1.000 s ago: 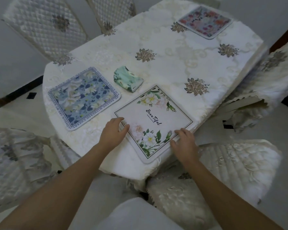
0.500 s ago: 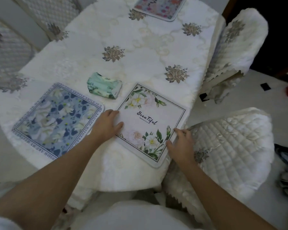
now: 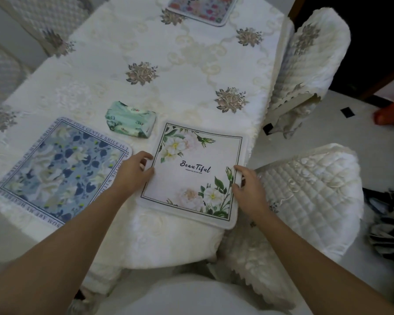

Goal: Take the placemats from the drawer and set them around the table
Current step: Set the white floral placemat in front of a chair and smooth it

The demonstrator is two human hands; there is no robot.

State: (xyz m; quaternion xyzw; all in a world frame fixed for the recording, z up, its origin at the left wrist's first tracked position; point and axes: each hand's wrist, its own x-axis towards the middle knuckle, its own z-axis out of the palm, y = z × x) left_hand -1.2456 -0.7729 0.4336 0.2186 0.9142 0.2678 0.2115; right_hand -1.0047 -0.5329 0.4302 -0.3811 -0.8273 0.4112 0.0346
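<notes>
Pinching white mat [image 3: 196, 173] by its left edge with left hand [image 3: 134, 171], fingers curled. Gripping right edge with right hand [image 3: 248, 189], thumb on top. Reaching in from near side, forearms converging. Lying flat at table's [image 3: 191, 64] near right edge, near corner overhanging. Just left: blue mat [image 3: 62, 169]. Behind: tissue pack [image 3: 131, 119]. Far end: pink mat [image 3: 203, 7].

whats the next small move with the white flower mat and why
Probably nudge the white placemat a little further onto the table, then let go. The left hand and right hand pinch its side edges, so it is not yet released, and its near right corner seems to jut past the table's edge.
</notes>
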